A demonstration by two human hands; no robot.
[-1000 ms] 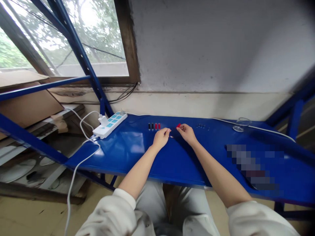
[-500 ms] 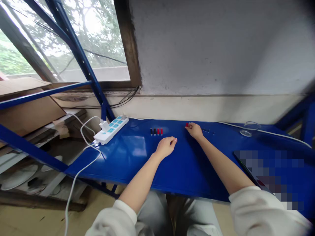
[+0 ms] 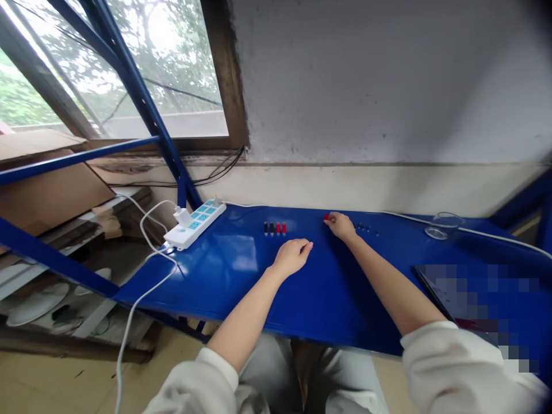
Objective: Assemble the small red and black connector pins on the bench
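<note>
Red piece point(image 3: 326, 217) pinched in right hand point(image 3: 341, 225); left hand's point(image 3: 291, 257) grip, I cannot tell

Looking forward and down from the wearer's head, near the blue worktop point(image 3: 310, 299), taking in wall point(image 3: 366, 86) and window point(image 3: 185, 52) beyond.
</note>
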